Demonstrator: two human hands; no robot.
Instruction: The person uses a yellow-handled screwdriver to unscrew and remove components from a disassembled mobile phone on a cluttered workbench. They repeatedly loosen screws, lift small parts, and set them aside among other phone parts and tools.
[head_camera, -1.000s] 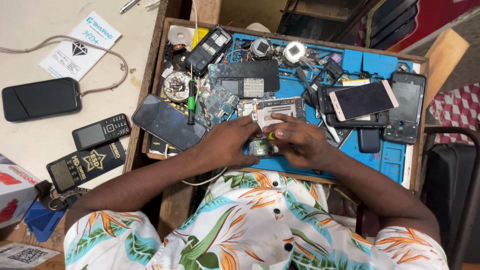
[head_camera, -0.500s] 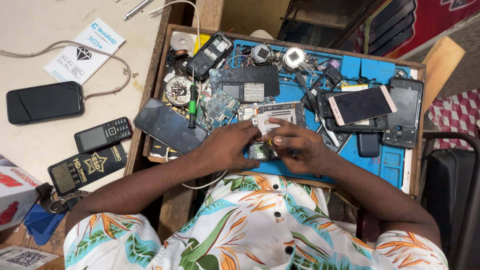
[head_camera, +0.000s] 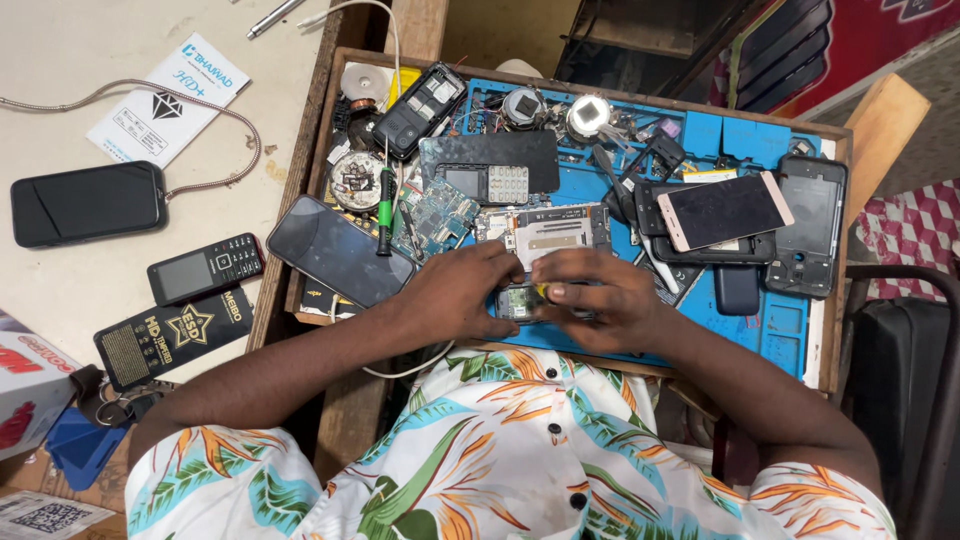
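Note:
Both hands meet over the front of a blue repair mat in a wooden tray. My left hand and my right hand together grip a small phone part with a greenish circuit face; fingers cover most of it. Just beyond the hands lies an opened phone body with a metal shield. A green-handled screwdriver rests to the left, across a black smartphone and a green circuit board.
The tray holds a keypad phone frame, a rose-gold phone and black back covers. On the table to the left: a black smartphone, a keypad phone, a white leaflet, a braided cable.
The hands stay together on the small part, with only slight finger movement. The view has shifted a little, so everything sits slightly lower in frame.

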